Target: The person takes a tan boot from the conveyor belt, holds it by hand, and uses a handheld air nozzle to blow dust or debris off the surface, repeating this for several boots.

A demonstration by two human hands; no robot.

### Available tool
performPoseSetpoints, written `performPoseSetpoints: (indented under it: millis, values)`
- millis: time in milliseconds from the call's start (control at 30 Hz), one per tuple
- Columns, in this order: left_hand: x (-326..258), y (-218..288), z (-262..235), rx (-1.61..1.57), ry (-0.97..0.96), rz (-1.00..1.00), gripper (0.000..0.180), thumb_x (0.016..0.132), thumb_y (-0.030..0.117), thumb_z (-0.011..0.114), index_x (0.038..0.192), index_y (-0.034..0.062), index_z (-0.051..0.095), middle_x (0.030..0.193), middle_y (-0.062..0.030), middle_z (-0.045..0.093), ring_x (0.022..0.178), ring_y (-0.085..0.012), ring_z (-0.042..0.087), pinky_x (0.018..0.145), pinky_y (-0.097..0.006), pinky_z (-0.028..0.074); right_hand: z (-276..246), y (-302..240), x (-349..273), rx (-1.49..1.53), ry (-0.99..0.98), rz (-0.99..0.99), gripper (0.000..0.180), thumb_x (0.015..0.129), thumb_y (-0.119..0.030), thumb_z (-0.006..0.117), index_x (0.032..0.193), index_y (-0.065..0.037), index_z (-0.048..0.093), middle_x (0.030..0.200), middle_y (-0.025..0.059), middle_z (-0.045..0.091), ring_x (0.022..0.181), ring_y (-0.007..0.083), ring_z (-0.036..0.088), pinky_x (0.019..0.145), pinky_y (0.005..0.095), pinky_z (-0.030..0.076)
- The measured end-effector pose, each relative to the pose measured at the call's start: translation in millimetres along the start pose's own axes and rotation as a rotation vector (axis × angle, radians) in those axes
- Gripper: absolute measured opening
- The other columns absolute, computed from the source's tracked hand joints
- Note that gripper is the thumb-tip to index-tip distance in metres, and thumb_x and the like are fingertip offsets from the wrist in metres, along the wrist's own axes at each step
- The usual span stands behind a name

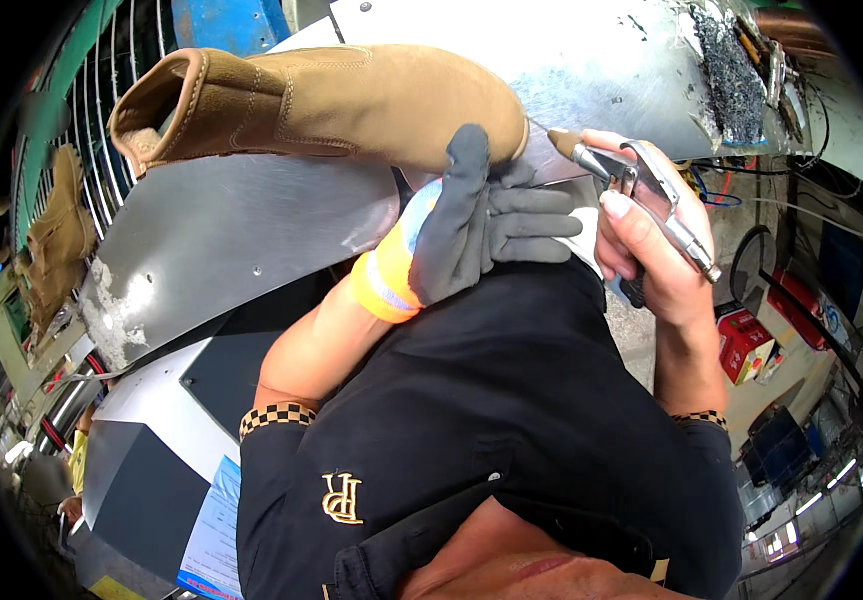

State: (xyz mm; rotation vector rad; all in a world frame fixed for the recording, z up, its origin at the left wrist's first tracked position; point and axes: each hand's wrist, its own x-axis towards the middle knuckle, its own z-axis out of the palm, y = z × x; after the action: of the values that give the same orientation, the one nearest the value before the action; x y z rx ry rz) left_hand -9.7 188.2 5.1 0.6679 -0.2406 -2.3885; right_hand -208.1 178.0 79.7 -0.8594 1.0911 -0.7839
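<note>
A tan pull-on boot [381, 105] lies on its side over the metal worktop, its shaft opening to the left and its toe to the right. My left hand [466, 230] wears a grey-palmed glove with an orange cuff. Its thumb lies against the boot near the toe, while the fingers stretch out to the right, holding nothing visible. Bare, my right hand [666, 235] is wrapped round a metal blow gun [641, 185] with a lever and a brown conical nozzle. The nozzle's thin tip points at the boot's toe and sole edge; I cannot tell whether it touches.
The shiny metal worktop [241, 225] curves around me, with dark, crusted residue [731, 85] at the far right. Several tan boots [56, 235] stand by a wire rack [116, 110] at left. A red box [746, 345] sits low at right, near cables.
</note>
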Motion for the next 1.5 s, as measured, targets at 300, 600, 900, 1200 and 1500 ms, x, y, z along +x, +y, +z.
performPoseSetpoints:
  millis: [300, 600, 900, 1200, 1500]
  values:
    - [41.6, 15.9, 5.0, 0.047, -0.144, 0.193, 0.059, 0.100, 0.052, 0.034, 0.127, 0.0015, 0.048, 0.104, -0.0071, 0.057, 0.095, -0.0182, 0.055, 0.087, -0.033, 0.047, 14.7, 65.7, 9.0, -0.309, 0.263, -0.348, 0.043, 0.086, -0.004, 0.063, 0.128, 0.000, 0.053, 0.076, -0.0004, 0.058, 0.060, 0.0036, 0.046, 0.059, 0.0184, 0.040]
    - [-28.1, 45.1, 4.1, 1.713, 0.171, 0.382, 0.065, 0.089, 0.024, 0.066, 0.142, 0.0001, 0.039, 0.136, -0.0175, 0.052, 0.127, -0.0301, 0.049, 0.107, -0.037, 0.035, -39.6, 52.1, 48.9, 0.077, -0.028, -0.376, 0.047, 0.090, -0.009, 0.058, 0.131, 0.009, 0.045, 0.087, 0.0142, 0.064, 0.077, 0.0207, 0.064, 0.077, 0.0351, 0.052]
    - [-154.4, 151.2, 22.7, 1.977, 0.553, 0.718, 0.048, 0.073, 0.015, 0.073, 0.118, -0.0004, 0.061, 0.108, -0.0154, 0.066, 0.097, -0.0241, 0.066, 0.086, -0.034, 0.051, -112.9, 23.6, 91.8, 0.058, 0.353, -0.701, 0.053, 0.091, -0.016, 0.052, 0.131, 0.015, 0.039, 0.082, 0.0138, 0.063, 0.075, 0.0212, 0.062, 0.077, 0.0345, 0.051]
    - [-63.7, 170.4, 36.4, 1.784, 0.643, 0.918, 0.033, 0.076, 0.017, 0.069, 0.104, -0.0018, 0.066, 0.107, -0.0169, 0.068, 0.099, -0.0291, 0.064, 0.087, -0.037, 0.050, -115.6, 29.3, 91.4, 0.078, 0.373, -0.650, 0.049, 0.090, -0.010, 0.052, 0.134, 0.009, 0.041, 0.085, 0.0111, 0.063, 0.079, 0.0183, 0.061, 0.078, 0.0337, 0.051]
    - [232.5, 293.8, 33.0, 1.227, 0.593, 1.088, 0.039, 0.088, 0.021, 0.067, 0.121, 0.0019, 0.059, 0.100, -0.0050, 0.065, 0.082, -0.0132, 0.059, 0.075, -0.026, 0.047, -114.0, 30.4, 96.6, 0.100, 0.396, -0.653, 0.045, 0.088, -0.008, 0.055, 0.132, -0.002, 0.050, 0.083, 0.0067, 0.062, 0.073, 0.0117, 0.060, 0.064, 0.0257, 0.049]
